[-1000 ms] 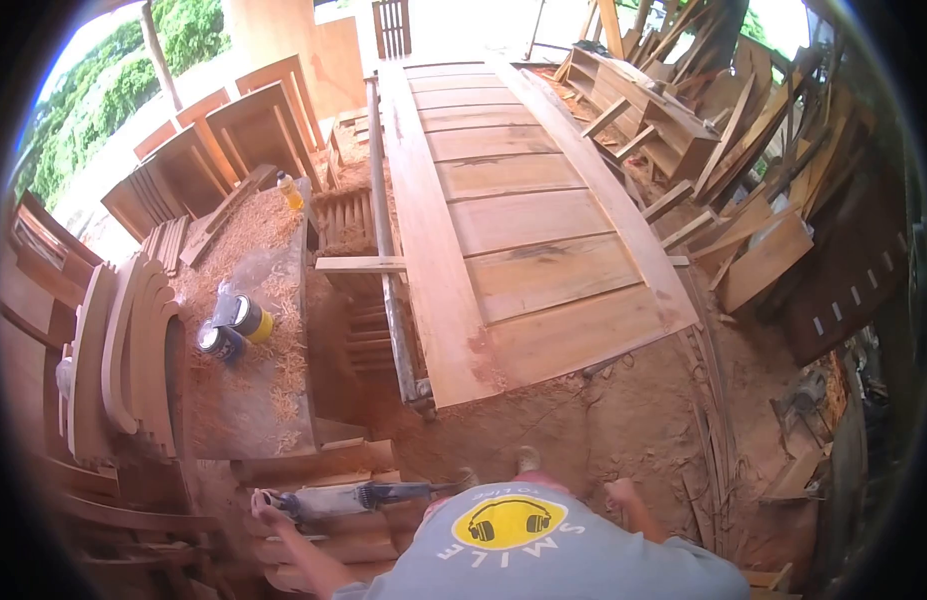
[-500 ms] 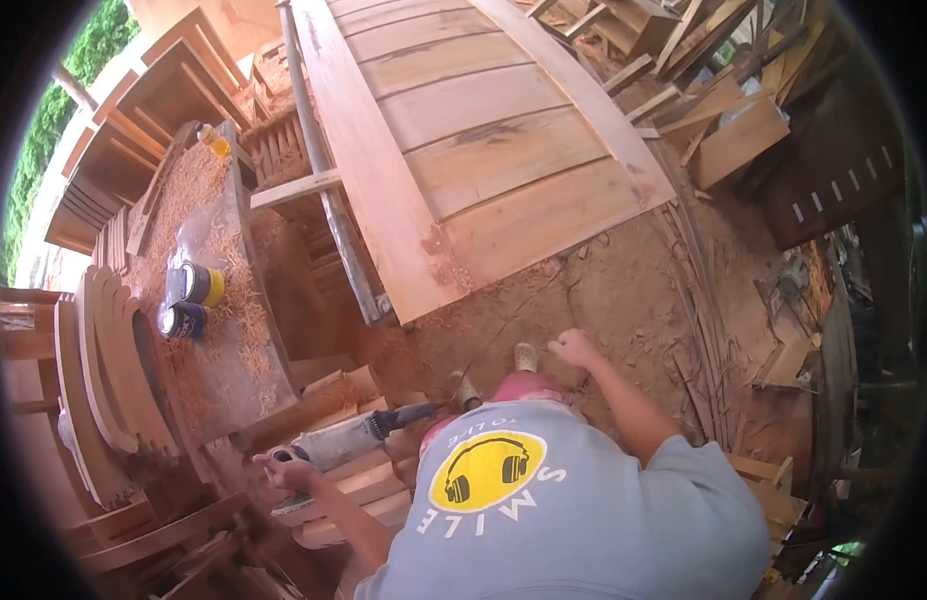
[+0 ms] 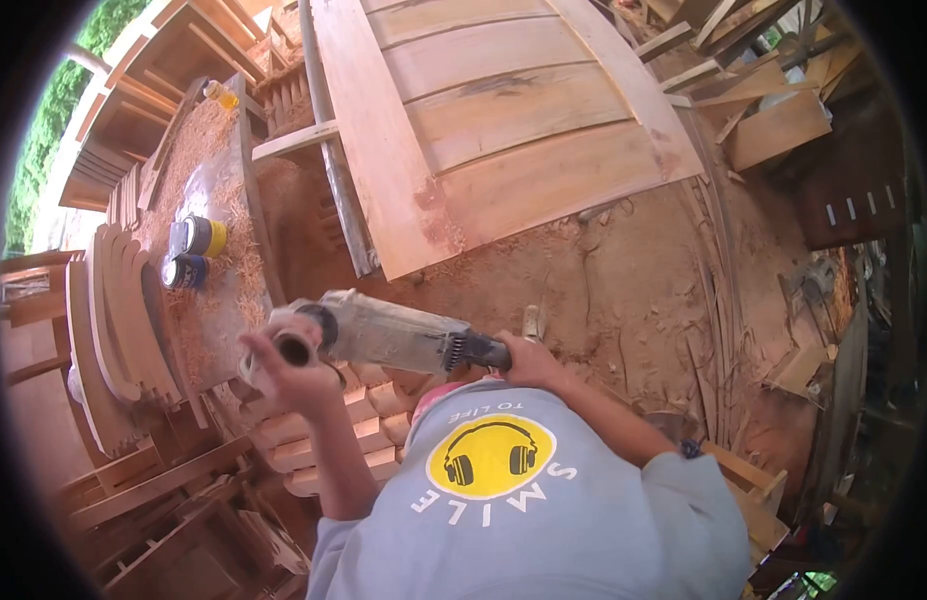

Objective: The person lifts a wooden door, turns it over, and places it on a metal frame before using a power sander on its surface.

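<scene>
The step in hand appears to be the taking-up of a dusty corded-type power tool [image 3: 388, 335], perhaps an angle grinder, which lies across the body at 11 o'clock from the chest. The right hand [image 3: 531, 362] is wrapped around its black rear handle. The left hand [image 3: 295, 382] is at the front end, but blur prevents telling how firmly it grips. The next move would call for a secure hold at both ends. A panelled wooden door [image 3: 523, 115] lies at 12 o'clock. The grey shirt [image 3: 523, 535] reads "SMILE" and "TO LIFE"; at 10 o'clock, a blue tin [image 3: 186, 272] has unclear lettering.
</scene>
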Motion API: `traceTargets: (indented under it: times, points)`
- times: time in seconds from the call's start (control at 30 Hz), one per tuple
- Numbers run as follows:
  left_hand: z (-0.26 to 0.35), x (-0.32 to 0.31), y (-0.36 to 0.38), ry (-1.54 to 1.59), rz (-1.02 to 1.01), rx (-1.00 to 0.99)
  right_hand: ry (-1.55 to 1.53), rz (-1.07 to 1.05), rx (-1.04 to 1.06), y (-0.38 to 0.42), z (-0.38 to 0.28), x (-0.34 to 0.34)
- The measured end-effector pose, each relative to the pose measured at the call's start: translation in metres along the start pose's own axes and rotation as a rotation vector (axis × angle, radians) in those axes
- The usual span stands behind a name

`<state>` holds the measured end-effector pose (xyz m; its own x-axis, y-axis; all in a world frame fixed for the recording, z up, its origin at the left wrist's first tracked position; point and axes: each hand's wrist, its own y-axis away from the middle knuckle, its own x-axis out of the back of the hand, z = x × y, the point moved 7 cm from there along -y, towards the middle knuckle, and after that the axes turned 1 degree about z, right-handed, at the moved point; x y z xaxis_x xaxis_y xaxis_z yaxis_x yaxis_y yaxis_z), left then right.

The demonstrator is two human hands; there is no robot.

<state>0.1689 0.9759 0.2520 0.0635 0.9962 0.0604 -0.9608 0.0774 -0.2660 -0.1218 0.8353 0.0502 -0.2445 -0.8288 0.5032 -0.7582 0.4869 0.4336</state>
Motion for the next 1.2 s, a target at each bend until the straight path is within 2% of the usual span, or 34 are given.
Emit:
traceTargets:
  times: [0.13, 0.23, 0.37, 0.4, 0.5, 0.63, 0.73, 0.8, 0.87, 0.93, 1.0, 1.07, 1.13, 1.2]
  points:
    - [0.056, -0.104, 0.02, 0.125, -0.319, 0.031, -0.067, 0.363, -0.086, 0.035, 0.018, 0.041]
    - [0.06, -0.17, 0.036, 0.119, -0.474, 0.061, -0.053, 0.463, -0.184, 0.044, 0.041, 0.063]
    - [0.047, -0.259, 0.053, 0.073, -0.657, 0.132, -0.135, 0.468, -0.271, 0.047, 0.077, 0.083]
    - [0.043, -0.277, 0.061, 0.002, -0.642, 0.278, -0.132, 0.461, -0.291, 0.046, 0.084, 0.084]
    - [0.022, -0.337, 0.073, -0.286, -0.764, 0.118, -0.16, 0.465, -0.281, 0.048, 0.093, 0.094]
    - [0.026, -0.389, 0.096, -0.451, -0.841, -0.016, -0.183, 0.381, -0.34, 0.046, 0.121, 0.095]
    - [0.023, -0.424, 0.114, -0.506, -0.748, -0.168, -0.139, 0.308, -0.281, 0.041, 0.125, 0.116]
    - [0.018, -0.446, 0.127, -0.44, -0.677, -0.231, -0.232, 0.206, -0.349, 0.035, 0.156, 0.12]
    - [0.008, -0.467, 0.145, -0.396, -0.726, -0.234, -0.397, 0.088, -0.359, 0.022, 0.173, 0.118]
    - [0.01, -0.475, 0.171, -0.477, -0.841, -0.423, -0.644, -0.002, -0.357, 0.018, 0.179, 0.112]
    - [0.009, -0.453, 0.221, -0.467, -0.697, -0.729, -0.687, -0.031, -0.374, 0.019, 0.173, 0.114]
    - [0.007, -0.414, 0.259, -0.283, -0.959, -0.71, -0.743, -0.06, -0.381, 0.024, 0.169, 0.114]
    - [0.006, -0.369, 0.279, -0.22, -1.14, -0.773, -0.794, -0.109, -0.367, 0.025, 0.167, 0.118]
    - [0.003, -0.341, 0.288, -0.225, -1.222, -0.914, -0.812, -0.134, -0.35, 0.026, 0.159, 0.122]
